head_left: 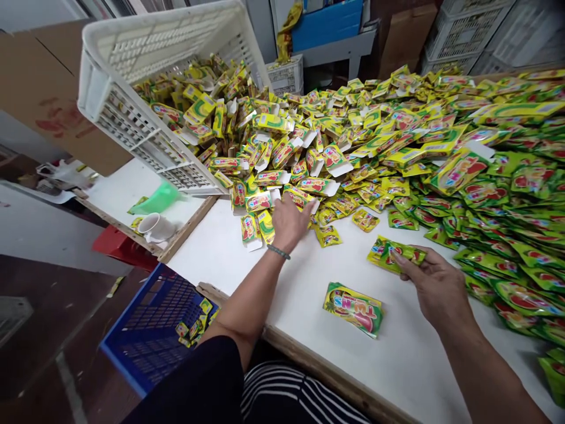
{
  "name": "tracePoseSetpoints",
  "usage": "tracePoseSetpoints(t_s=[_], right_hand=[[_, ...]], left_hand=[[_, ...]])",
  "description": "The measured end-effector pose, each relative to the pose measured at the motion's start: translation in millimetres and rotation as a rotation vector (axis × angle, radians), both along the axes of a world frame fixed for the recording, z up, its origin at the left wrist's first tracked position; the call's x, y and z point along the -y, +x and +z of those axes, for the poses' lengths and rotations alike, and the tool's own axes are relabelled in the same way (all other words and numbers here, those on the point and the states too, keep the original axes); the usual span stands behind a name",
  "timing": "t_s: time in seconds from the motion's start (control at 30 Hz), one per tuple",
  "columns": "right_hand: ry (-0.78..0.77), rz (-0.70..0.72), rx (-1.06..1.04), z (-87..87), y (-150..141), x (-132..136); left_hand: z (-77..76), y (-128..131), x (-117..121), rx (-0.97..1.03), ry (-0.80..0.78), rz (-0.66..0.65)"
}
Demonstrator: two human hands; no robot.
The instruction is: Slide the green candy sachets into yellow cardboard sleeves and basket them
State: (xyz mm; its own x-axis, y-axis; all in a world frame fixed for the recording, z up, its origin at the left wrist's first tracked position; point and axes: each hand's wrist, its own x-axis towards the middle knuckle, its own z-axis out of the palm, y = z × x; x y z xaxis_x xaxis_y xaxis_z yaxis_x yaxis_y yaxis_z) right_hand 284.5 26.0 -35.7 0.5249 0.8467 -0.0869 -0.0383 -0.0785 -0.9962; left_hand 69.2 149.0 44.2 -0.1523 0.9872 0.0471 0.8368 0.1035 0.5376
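My left hand [290,224], with a beaded bracelet at the wrist, reaches to the near edge of a heap of small yellow-green cartons. Its thumb and fingers close around a small carton [298,196]; the fingertips are partly hidden. Over the white table, my right hand [435,280] pinches a flat, shiny green-and-yellow sachet [391,254] between thumb and fingers. Below it lies a larger green-and-yellow packet [354,309] printed "TWINS". Loose small sachets [365,220] rest between the two hands.
A tilted white plastic crate [150,132] spills open-flapped cartons onto the table [282,312]. Green sachets [521,235] pile up at the right. A blue basket [145,330] with several small packets stands lower left, near a white mug [155,227]. Stacked crates [463,32] stand behind.
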Motion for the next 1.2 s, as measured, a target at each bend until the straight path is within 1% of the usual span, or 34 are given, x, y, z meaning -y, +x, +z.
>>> tracePoseSetpoints(t_s=[0.03, 0.07, 0.13, 0.2, 0.27, 0.37, 0.4, 0.43, 0.5, 0.53, 0.6, 0.63, 0.67, 0.73, 0.8, 0.87, 0.93, 1.0, 1.07, 1.13, 1.2], right_hand=[[0.006, 0.004, 0.017, -0.7, 0, 0], [0.008, 0.018, 0.035, -0.9, 0, 0], [-0.007, 0.043, 0.074, -0.4, -1, 0], [-0.035, 0.043, 0.105, 0.3, 0, 1], [-0.048, 0.015, 0.091, 0.5, 2, 0], [-0.030, 0.005, -0.016, 0.5, 3, -1], [-0.022, 0.010, -0.056, 1.0, 2, -1], [-0.015, 0.019, -0.094, 2.1, 0, -2], [0.013, 0.016, -0.168, 6.2, -4, -2], [0.039, 0.007, -0.204, 9.2, -6, -2], [0.112, -0.008, -0.259, 16.1, -9, -3], [0.149, -0.014, -0.274, 19.6, -10, -3], [0.177, -0.016, -0.280, 22.6, -10, -4], [0.191, -0.021, -0.274, 26.5, -7, -6], [0.165, -0.041, -0.246, 27.3, -3, -9], [0.137, -0.054, -0.179, 26.2, 1, -10], [0.110, -0.051, -0.092, 24.7, 4, -11], [0.092, -0.066, -0.026, 23.7, 5, -10], [0.099, -0.118, -0.004, 23.3, 5, -10], [0.113, -0.169, -0.010, 22.8, 5, -10], [0.097, -0.155, -0.019, 21.8, 6, -11]], left_hand=[[0.1, -6, -8, -0.096, -0.008, 0.056], [-2.2, -10, -14, -0.166, -0.037, 0.077], [-9.6, -15, -22, -0.244, -0.097, 0.061], [-14.0, -17, -25, -0.254, -0.118, 0.027], [-10.1, -22, -23, -0.229, -0.088, 0.016], [8.1, -37, -15, -0.168, 0.017, 0.032], [14.7, -43, -12, -0.112, 0.056, 0.041], [20.2, -47, -9, -0.010, 0.095, 0.043], [25.8, -49, -2, 0.338, 0.127, -0.016], [25.5, -46, 1, 0.552, 0.101, -0.072], [19.8, -33, 8, 0.928, -0.038, -0.191], [15.4, -24, 12, 1.052, -0.131, -0.236], [10.9, -14, 16, 1.132, -0.222, -0.273], [3.1, 4, 22, 1.209, -0.370, -0.335], [-1.7, 16, 25, 1.197, -0.505, -0.418], [-4.4, 21, 24, 1.107, -0.587, -0.505], [-7.3, 23, 21, 0.970, -0.598, -0.588], [-12.2, 25, 18, 0.888, -0.587, -0.635], [-19.0, 29, 18, 0.923, -0.581, -0.608], [-26.2, 33, 20, 1.039, -0.537, -0.504], [-32.3, 35, 23, 1.140, -0.457, -0.385]])
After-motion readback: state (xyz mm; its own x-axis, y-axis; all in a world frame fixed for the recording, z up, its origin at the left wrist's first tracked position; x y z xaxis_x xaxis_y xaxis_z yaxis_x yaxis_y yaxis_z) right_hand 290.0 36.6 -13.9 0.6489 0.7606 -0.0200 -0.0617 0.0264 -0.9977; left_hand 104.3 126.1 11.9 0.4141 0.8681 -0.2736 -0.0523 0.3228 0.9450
